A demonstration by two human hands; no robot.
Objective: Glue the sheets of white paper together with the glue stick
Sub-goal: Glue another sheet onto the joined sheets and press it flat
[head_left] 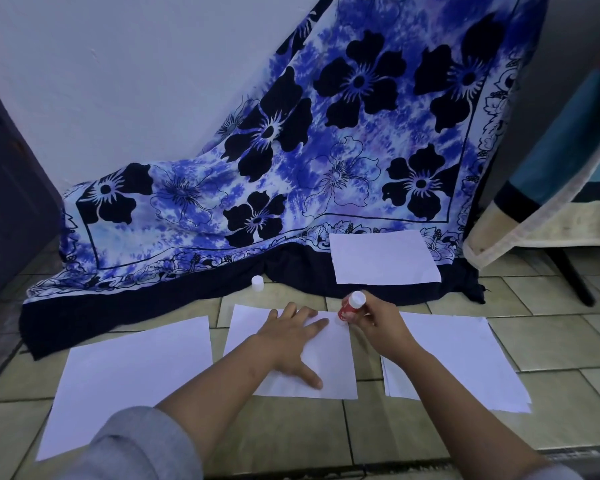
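Several white sheets lie on the tiled floor. My left hand (291,337) presses flat with spread fingers on the middle sheet (333,368). My right hand (378,323) grips a red glue stick (350,306), its lower end touching the top right corner of that sheet. A larger sheet (129,382) lies to the left and a small stack of sheets (465,355) to the right. Another sheet (383,258) rests farther back on the cloth's edge. The white cap (257,283) stands on the floor beyond the middle sheet.
A blue flowered cloth (326,150) hangs from the wall and spreads onto the floor behind the sheets. A dark cabinet (7,188) stands at the left. Draped furniture with a black leg (572,275) stands at the right.
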